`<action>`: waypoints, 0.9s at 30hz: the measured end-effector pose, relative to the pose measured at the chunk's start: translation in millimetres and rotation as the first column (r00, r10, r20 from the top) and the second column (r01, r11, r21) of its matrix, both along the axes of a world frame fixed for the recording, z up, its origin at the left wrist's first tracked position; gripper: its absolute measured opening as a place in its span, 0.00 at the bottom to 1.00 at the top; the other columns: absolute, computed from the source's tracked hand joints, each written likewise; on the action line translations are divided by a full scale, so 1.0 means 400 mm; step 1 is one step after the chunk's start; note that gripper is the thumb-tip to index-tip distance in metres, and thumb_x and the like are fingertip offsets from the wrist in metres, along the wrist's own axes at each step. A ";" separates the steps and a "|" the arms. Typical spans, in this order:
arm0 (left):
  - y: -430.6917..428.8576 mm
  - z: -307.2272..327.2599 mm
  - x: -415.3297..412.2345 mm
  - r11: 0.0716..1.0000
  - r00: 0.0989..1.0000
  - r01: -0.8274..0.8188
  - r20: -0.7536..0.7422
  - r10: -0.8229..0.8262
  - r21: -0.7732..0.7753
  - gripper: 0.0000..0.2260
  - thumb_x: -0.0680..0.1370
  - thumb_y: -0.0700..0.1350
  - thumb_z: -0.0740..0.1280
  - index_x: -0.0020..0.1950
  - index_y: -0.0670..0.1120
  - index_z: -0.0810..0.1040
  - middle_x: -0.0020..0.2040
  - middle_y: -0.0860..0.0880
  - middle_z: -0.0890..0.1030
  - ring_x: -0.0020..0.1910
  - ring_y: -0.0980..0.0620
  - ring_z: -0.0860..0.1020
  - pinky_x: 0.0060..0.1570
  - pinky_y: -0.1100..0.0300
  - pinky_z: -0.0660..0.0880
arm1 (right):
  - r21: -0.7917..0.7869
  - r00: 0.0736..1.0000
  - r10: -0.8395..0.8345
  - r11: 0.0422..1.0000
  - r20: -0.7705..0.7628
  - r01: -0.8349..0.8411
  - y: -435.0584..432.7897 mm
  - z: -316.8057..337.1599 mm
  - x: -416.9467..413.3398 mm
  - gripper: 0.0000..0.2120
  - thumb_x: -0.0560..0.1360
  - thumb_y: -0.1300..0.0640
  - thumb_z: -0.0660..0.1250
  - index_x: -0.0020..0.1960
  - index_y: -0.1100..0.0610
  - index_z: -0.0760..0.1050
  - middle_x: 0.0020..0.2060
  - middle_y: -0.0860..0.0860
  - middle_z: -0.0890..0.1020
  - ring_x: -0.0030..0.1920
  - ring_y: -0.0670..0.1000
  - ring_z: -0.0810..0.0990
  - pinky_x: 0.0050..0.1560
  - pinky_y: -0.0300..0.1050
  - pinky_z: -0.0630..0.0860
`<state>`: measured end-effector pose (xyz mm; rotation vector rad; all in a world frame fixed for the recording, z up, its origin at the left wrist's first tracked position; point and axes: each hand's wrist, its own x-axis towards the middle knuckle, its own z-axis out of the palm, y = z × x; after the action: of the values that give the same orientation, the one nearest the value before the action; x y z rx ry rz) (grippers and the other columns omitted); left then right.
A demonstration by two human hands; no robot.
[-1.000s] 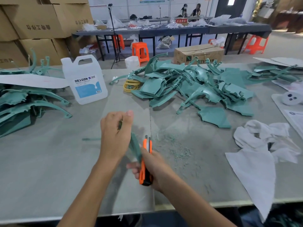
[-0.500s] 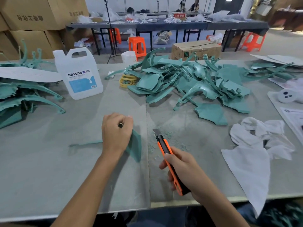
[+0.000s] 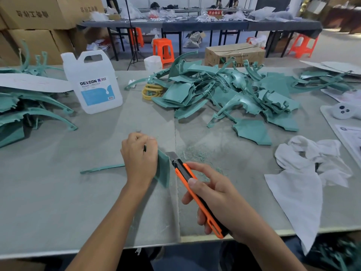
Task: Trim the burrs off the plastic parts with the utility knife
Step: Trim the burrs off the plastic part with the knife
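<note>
My left hand (image 3: pixel 139 158) grips a teal plastic part (image 3: pixel 163 168) and holds it on edge on the grey table (image 3: pixel 58 202); a thin arm of the part sticks out to the left. My right hand (image 3: pixel 216 198) is wrapped round an orange and black utility knife (image 3: pixel 195 190). The knife's blade is out and lies against the right edge of the part. Teal shavings (image 3: pixel 192 153) are scattered just beyond the blade. A big heap of teal plastic parts (image 3: pixel 224 94) lies at the back middle, and another stack of parts (image 3: pixel 29 110) lies at the far left.
A white DEXCON jug (image 3: pixel 93 83) stands at the back left, yellow rings (image 3: pixel 152 90) beside the heap. White cloths (image 3: pixel 308 173) lie at the right, papers and a white device (image 3: pixel 345 112) at the far right. Cardboard boxes (image 3: pixel 39 16) are stacked behind.
One second ago the knife stood nearly upright against the part. It then drew away to the right. Now its blade is back against the part's right edge.
</note>
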<state>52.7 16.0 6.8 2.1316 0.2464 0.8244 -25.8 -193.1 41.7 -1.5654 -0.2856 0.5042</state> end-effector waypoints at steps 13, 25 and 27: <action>0.002 -0.004 0.002 1.000 0.999 -0.026 -0.039 0.025 -0.014 0.22 0.71 0.54 0.51 0.33 0.41 0.78 0.45 0.47 0.77 0.50 0.47 0.71 0.54 0.50 0.66 | -0.014 1.000 -0.005 1.000 -0.005 0.005 -0.008 -0.003 -0.006 0.14 0.84 0.51 0.63 0.65 0.35 0.73 0.40 0.55 0.84 0.28 0.53 0.77 0.25 0.44 0.76; 0.006 -0.012 -0.006 0.999 1.000 0.000 -0.003 0.000 -0.045 0.15 0.71 0.52 0.52 0.28 0.51 0.70 0.43 0.47 0.77 0.49 0.47 0.71 0.52 0.53 0.65 | -0.236 0.999 -0.054 0.970 -0.002 0.052 0.029 -0.091 0.001 0.12 0.83 0.51 0.63 0.63 0.36 0.72 0.32 0.52 0.81 0.25 0.53 0.78 0.23 0.47 0.76; 0.008 -0.016 -0.004 0.999 1.000 -0.002 0.007 0.002 -0.039 0.17 0.71 0.52 0.52 0.28 0.47 0.72 0.42 0.47 0.77 0.48 0.47 0.71 0.50 0.55 0.63 | -0.318 0.999 -0.046 0.947 -0.010 0.040 0.042 -0.132 -0.011 0.11 0.83 0.52 0.62 0.60 0.35 0.72 0.31 0.52 0.82 0.24 0.53 0.78 0.23 0.49 0.78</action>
<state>50.9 19.1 0.6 2.0923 0.2592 0.8215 -30.3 -176.4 -10.9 -1.8758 -0.1605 0.5495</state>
